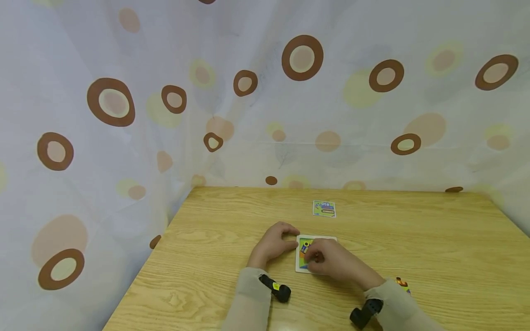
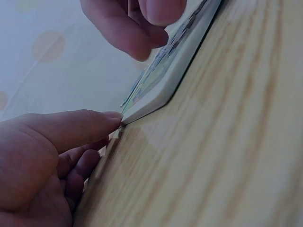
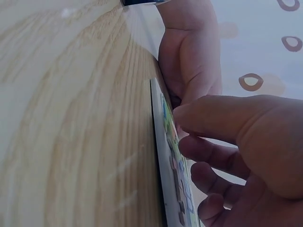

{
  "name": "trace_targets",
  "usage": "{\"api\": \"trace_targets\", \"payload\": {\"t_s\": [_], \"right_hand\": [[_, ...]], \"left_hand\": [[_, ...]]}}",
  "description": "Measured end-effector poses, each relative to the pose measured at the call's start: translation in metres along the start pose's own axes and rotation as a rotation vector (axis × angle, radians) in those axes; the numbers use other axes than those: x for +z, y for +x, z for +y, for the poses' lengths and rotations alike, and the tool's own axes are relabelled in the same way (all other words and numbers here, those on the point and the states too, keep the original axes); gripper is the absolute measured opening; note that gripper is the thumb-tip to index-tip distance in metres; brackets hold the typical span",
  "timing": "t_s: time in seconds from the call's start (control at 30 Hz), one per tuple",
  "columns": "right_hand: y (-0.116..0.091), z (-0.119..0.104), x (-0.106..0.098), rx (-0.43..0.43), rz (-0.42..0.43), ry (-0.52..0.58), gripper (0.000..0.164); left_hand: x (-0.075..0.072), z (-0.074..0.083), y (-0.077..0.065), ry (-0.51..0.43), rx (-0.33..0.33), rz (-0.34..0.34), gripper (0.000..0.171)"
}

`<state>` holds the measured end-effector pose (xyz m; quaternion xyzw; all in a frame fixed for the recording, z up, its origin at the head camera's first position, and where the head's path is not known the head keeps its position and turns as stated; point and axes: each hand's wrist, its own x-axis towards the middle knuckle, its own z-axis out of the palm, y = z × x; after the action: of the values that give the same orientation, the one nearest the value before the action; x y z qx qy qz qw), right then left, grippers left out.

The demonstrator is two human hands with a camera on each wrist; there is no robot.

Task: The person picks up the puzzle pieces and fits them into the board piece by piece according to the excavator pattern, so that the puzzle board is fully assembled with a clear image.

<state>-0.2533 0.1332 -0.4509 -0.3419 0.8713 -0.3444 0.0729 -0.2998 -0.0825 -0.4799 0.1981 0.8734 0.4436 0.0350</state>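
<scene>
A small square puzzle board point(image 1: 303, 270) with a pale rim and a colourful picture lies flat on the table. My left hand point(image 1: 274, 242) is at its left side, thumb tip touching the rim and index fingertip by the far left corner. In the left wrist view the thumb point(image 2: 80, 126) reaches the board's corner while the other fingers curve beneath it. Over the picture is my right hand point(image 1: 331, 258), its bent fingers point(image 3: 208, 153) close to the surface and a gap showing between thumb and index finger. Slightly raised pieces point(image 3: 176, 182) show along the board's side. The right hand covers much of the picture.
Farther back on the wooden table point(image 1: 232, 211) lies a colourful square card point(image 1: 324, 208). Another bright printed piece point(image 1: 402, 283) shows partly behind the right sleeve. A patterned curtain point(image 1: 265, 110) hangs along the back and left side. Each wrist wears a black camera point(image 1: 276, 289).
</scene>
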Motion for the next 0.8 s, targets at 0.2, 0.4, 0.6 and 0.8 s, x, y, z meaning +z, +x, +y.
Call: {"api": "trace_targets", "payload": {"t_s": [0.2, 0.4, 0.6, 0.8], "right_hand": [[-0.007, 0.002, -0.009, 0.039, 0.012, 0.029, 0.023], [-0.018, 0.005, -0.019, 0.040, 0.014, 0.015, 0.028], [-0.029, 0.010, -0.027, 0.064, 0.033, -0.022, 0.029], [-0.041, 0.016, -0.036, 0.056, 0.031, -0.039, 0.030]], "left_hand": [[0.000, 0.001, 0.000, 0.009, 0.000, 0.003, 0.024], [0.001, 0.000, 0.002, 0.007, -0.002, 0.001, 0.024], [0.001, -0.002, 0.002, -0.002, -0.009, -0.002, 0.025], [0.003, -0.003, 0.003, 0.008, -0.011, 0.005, 0.024]]}}
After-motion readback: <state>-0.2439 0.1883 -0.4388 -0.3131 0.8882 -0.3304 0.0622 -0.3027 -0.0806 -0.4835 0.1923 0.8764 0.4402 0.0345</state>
